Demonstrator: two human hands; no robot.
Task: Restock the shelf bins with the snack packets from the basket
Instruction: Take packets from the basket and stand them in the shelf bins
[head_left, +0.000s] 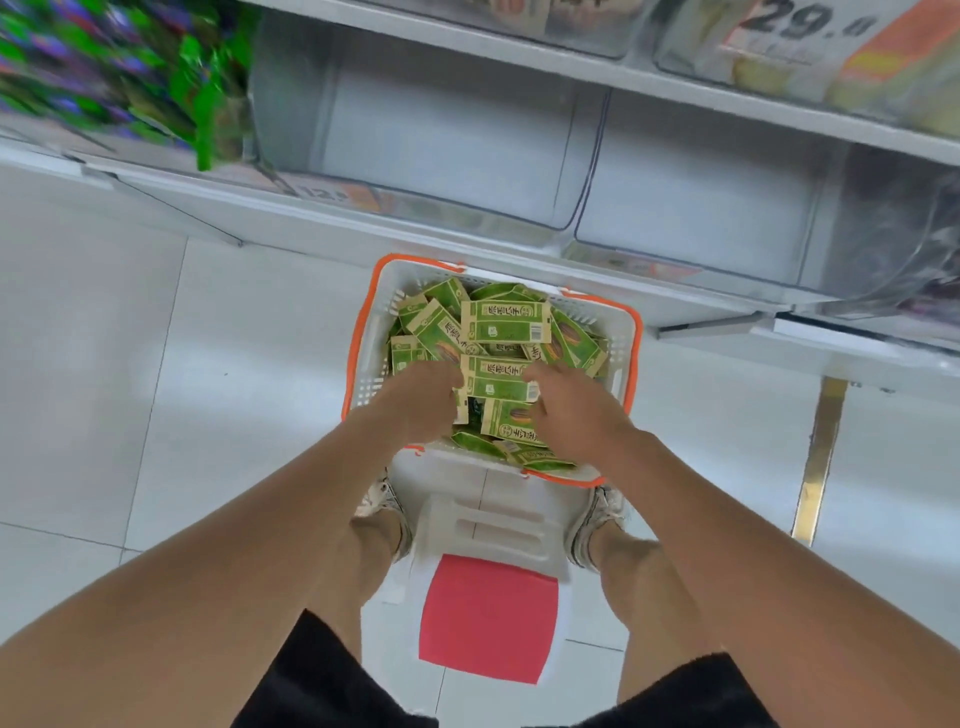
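Observation:
A white basket with an orange rim (372, 332) stands on the floor below the shelf, heaped with several green and cream snack packets (506, 322). Both my hands are down in the pile. My left hand (423, 397) curls its fingers round packets at the left of the heap. My right hand (569, 402) grips packets near the middle, fingers bent over a cream-edged one. Two clear shelf bins (566, 171) sit on the shelf right above the basket, and I see no packets in them.
A bin at the upper left holds green and purple bags (119, 78). Higher bins carry a price label (800, 31). A white step stool with a red top (488, 613) stands between my feet. White floor tiles (156, 389) lie to the left.

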